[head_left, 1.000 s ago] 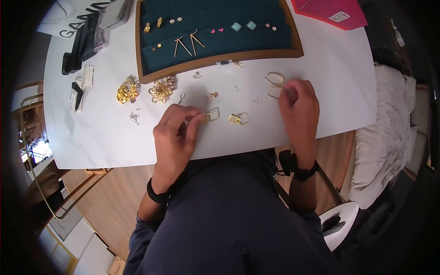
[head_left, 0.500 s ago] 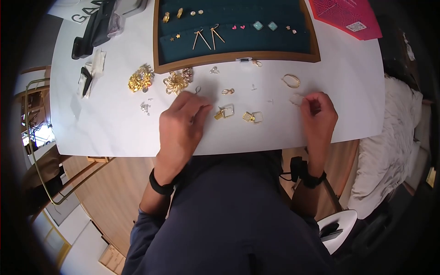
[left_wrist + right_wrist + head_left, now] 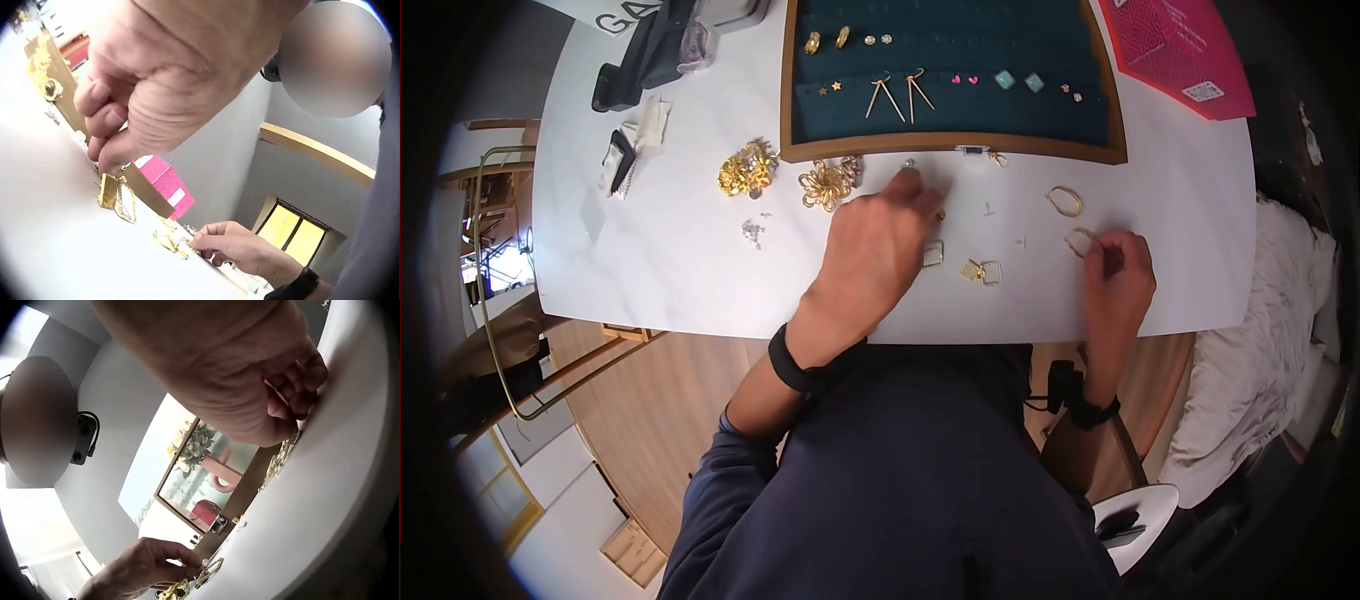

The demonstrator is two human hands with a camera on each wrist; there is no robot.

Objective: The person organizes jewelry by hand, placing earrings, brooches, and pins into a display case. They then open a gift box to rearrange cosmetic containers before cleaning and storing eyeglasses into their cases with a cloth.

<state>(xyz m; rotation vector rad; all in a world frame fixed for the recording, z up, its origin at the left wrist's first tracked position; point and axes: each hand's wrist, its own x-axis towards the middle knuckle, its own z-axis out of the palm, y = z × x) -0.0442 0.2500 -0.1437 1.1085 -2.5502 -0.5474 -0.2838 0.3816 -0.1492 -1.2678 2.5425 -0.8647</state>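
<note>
Hoop earring (image 3: 1080, 240), right of centre, is pinched in right hand (image 3: 1122, 265), near similar hoop (image 3: 1068, 212), probably keeping pair together. Left hand (image 3: 878, 245), mid-frame above worktop (image 3: 660, 275): cannot tell if gripping.

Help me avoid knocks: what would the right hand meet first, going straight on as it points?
Probably the round gold-coloured metal hoop lying just ahead of the similar hoop held by the right hand; depth is unclear.

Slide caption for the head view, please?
Over a white marbled table, the left hand reaches among loose gold earrings while the right hand pinches a thin gold hoop earring.
</note>
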